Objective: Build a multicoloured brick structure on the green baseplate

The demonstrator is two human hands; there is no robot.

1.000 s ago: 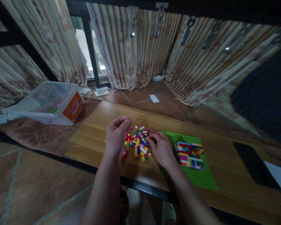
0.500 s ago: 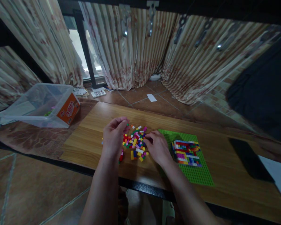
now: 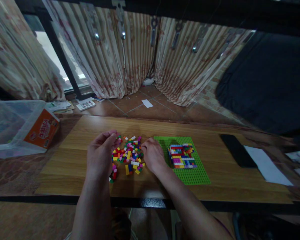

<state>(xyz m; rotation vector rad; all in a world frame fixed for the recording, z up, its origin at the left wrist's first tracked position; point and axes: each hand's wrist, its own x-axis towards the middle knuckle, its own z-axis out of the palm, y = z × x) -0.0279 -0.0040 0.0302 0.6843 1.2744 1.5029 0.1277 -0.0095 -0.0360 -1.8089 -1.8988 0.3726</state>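
A loose pile of small toy building bricks in many colours lies on the wooden table. Over the pile's left side is my left hand, thumb and forefinger pinched together; whatever is between them is too small to make out. My right hand rests low at the pile's right edge, fingers curled down, and its fingertips hide anything they hold. Just right of it lies a green baseplate, which carries a block of stacked multicoloured bricks with rows of differing heights.
A clear plastic bin with an orange label stands at the left. On the right are a black phone-like slab and white paper. The wooden table has a dark front edge; striped curtains hang beyond.
My view has turned to the right, so the table's things sit further left in the picture. Both hands keep nearly the same places around the pile, with the same closed fingers.
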